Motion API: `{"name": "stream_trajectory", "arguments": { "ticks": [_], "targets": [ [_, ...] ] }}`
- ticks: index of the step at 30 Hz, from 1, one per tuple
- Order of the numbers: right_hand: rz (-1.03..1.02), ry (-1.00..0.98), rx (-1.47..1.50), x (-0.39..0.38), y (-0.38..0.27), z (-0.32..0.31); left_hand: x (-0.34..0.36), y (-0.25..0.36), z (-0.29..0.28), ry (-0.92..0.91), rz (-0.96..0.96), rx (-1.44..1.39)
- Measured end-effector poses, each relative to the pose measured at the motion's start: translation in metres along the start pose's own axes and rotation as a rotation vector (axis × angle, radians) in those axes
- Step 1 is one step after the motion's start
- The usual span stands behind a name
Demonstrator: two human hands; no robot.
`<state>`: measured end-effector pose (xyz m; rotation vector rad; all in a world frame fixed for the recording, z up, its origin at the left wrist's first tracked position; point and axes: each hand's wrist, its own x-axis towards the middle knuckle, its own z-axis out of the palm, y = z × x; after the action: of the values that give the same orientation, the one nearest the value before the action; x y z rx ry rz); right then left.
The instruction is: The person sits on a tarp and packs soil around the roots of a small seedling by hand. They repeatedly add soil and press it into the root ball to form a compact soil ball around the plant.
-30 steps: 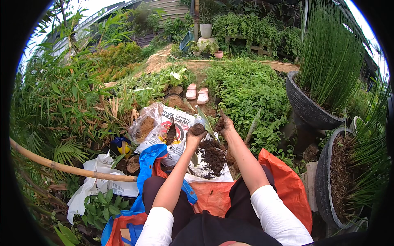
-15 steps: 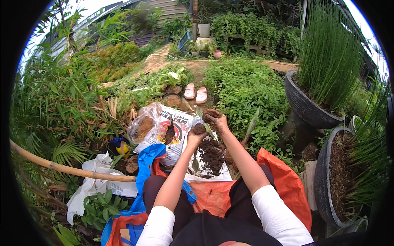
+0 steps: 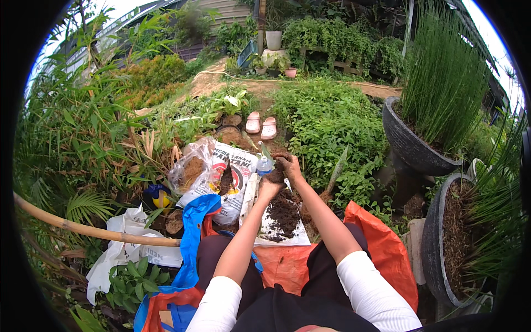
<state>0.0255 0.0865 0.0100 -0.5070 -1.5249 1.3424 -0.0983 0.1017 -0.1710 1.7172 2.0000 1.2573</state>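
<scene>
Diffuse daylight comes from above, leaving soft shadows, deepest beneath the grey bowl planter (image 3: pixel 416 139) at right. The sky (image 3: pixel 118 6) burns out white in both upper corners, fringed blue-violet against the black fisheye border. A hazy smudge blurs the upper left; the bright white sleeves (image 3: pixel 369 288) keep visible ribbing.

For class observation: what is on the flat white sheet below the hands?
Loose dark brown soil lies on the sheet; its surface beneath that and behind the left forearm is hidden.
</scene>
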Motion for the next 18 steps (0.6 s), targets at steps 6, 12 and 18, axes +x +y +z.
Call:
{"name": "stream_trajectory", "arguments": {
  "ticks": [6, 12, 18],
  "targets": [
    [0.034, 0.065, -0.6, -0.014, 0.006, -0.03, -0.012, 0.084, -0.015, -0.273, 0.127, 0.091],
    [0.128, 0.324, -0.514, -0.007, 0.021, -0.031, -0.031, 0.121, -0.063, -0.338, -0.109, -0.607],
    [0.437, 0.255, 0.282, 0.004, 0.026, -0.045, -0.035, 0.118, -0.064, -0.198, -0.199, -0.303]
  ]
}}
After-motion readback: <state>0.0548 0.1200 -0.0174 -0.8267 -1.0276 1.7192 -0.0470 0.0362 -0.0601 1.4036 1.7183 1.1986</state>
